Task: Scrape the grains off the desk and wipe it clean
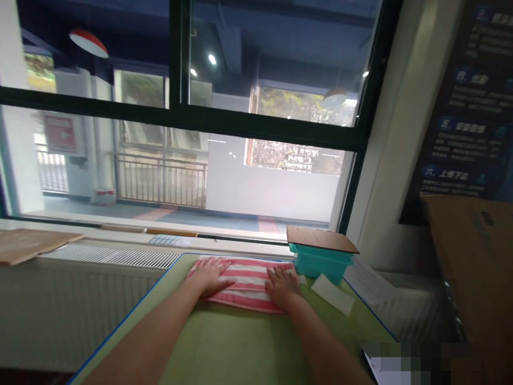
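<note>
A folded red-and-white striped towel (pixel 245 278) lies at the far end of a green table (pixel 224 347). My left hand (pixel 209 276) rests flat on the towel's left part, fingers stretched out. My right hand (pixel 281 286) lies flat on its right part, fingers spread. Neither hand holds anything.
A teal box with a brown lid (pixel 320 255) stands just right of the towel. A white paper slip (pixel 332 293) lies before it. A cardboard box (pixel 476 267) rises at the right. A radiator (pixel 60 299) and window sill run along the left; a wooden board (pixel 28 243) sits there.
</note>
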Action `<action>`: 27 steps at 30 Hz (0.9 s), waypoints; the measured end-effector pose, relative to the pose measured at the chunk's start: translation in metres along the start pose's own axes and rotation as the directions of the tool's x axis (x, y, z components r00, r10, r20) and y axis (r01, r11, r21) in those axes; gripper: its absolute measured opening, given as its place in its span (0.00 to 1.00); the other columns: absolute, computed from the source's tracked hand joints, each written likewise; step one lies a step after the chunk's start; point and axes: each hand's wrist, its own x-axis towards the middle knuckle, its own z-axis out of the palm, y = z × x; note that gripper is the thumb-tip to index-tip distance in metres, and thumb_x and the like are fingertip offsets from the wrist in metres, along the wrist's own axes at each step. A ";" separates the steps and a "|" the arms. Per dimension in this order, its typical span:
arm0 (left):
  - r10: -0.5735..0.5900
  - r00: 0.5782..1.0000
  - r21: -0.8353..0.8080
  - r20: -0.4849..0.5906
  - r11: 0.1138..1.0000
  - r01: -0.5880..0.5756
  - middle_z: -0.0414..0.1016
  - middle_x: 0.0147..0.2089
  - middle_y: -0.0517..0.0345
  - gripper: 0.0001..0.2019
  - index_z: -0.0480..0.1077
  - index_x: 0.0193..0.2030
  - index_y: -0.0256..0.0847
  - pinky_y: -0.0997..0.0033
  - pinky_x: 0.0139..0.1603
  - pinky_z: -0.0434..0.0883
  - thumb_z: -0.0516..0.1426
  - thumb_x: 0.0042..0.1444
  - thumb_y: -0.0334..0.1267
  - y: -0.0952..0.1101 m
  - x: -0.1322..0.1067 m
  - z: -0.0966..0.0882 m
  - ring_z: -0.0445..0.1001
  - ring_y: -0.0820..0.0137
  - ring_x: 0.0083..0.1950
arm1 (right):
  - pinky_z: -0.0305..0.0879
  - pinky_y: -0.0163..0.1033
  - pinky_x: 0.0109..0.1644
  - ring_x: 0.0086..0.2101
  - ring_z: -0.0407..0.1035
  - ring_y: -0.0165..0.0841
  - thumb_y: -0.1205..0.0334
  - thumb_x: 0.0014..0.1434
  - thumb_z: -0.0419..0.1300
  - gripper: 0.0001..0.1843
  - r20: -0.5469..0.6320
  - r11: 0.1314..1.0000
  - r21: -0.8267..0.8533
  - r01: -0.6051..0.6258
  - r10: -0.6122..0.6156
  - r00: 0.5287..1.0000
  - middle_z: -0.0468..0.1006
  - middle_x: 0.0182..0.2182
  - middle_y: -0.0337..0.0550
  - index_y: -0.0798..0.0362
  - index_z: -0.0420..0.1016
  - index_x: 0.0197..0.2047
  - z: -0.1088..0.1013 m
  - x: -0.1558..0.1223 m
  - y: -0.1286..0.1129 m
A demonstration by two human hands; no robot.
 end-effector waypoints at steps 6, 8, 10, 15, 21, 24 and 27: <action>0.012 1.000 0.040 0.001 0.999 -0.012 0.52 0.73 0.45 0.49 0.54 0.72 0.46 0.50 0.69 0.47 0.40 0.50 0.75 -0.019 0.061 0.003 0.50 0.50 0.72 | 0.40 0.53 0.68 0.68 0.44 0.43 0.50 0.65 0.38 0.33 -0.088 0.999 -0.042 0.001 -0.005 0.996 0.51 0.70 0.46 0.49 0.54 0.70 0.004 0.045 0.000; 0.014 1.000 0.054 0.009 0.998 -0.014 0.55 0.72 0.45 0.49 0.55 0.71 0.45 0.50 0.68 0.48 0.39 0.50 0.75 -0.024 0.075 0.004 0.52 0.50 0.71 | 0.40 0.54 0.68 0.68 0.44 0.43 0.49 0.65 0.38 0.33 -0.099 0.999 -0.034 -0.017 0.014 0.995 0.52 0.70 0.46 0.49 0.55 0.70 0.004 0.055 -0.002; 0.013 1.000 0.072 0.021 0.997 -0.014 0.57 0.71 0.43 0.50 0.57 0.71 0.43 0.49 0.67 0.51 0.38 0.50 0.76 -0.028 0.084 0.004 0.55 0.49 0.70 | 0.39 0.54 0.68 0.69 0.43 0.43 0.49 0.65 0.38 0.33 -0.090 0.999 -0.028 -0.024 0.021 0.996 0.50 0.71 0.45 0.48 0.54 0.70 0.004 0.063 -0.002; 0.022 0.999 0.119 0.047 0.993 -0.028 0.57 0.70 0.42 0.51 0.56 0.71 0.40 0.51 0.67 0.53 0.36 0.50 0.75 -0.033 0.084 0.002 0.58 0.51 0.69 | 0.36 0.54 0.68 0.69 0.40 0.43 0.47 0.65 0.37 0.34 -0.031 0.999 -0.047 -0.019 0.018 0.999 0.46 0.72 0.44 0.48 0.50 0.72 0.004 0.076 -0.002; 0.009 1.000 0.132 0.025 0.991 -0.012 0.50 0.73 0.42 0.51 0.50 0.73 0.38 0.53 0.69 0.47 0.34 0.52 0.74 -0.039 0.058 0.000 0.50 0.53 0.72 | 0.33 0.51 0.69 0.70 0.37 0.43 0.47 0.65 0.37 0.35 -0.012 1.000 -0.031 -0.003 0.003 1.000 0.43 0.72 0.44 0.48 0.47 0.72 0.003 0.063 -0.012; -0.005 1.000 0.125 0.028 0.992 0.001 0.46 0.74 0.43 0.51 0.50 0.73 0.38 0.53 0.70 0.44 0.35 0.53 0.73 -0.042 0.035 -0.001 0.45 0.54 0.74 | 0.32 0.50 0.69 0.70 0.35 0.41 0.46 0.65 0.36 0.36 0.029 1.000 0.000 -0.002 0.002 1.000 0.41 0.73 0.43 0.49 0.46 0.73 0.004 0.046 -0.023; -0.013 0.999 0.123 0.038 0.992 0.008 0.45 0.75 0.43 0.50 0.50 0.73 0.38 0.54 0.70 0.43 0.35 0.53 0.73 -0.046 0.005 -0.004 0.44 0.55 0.74 | 0.31 0.50 0.70 0.70 0.33 0.40 0.45 0.65 0.36 0.36 0.071 1.000 0.014 -0.012 0.011 0.997 0.39 0.73 0.42 0.48 0.44 0.73 0.006 0.025 -0.037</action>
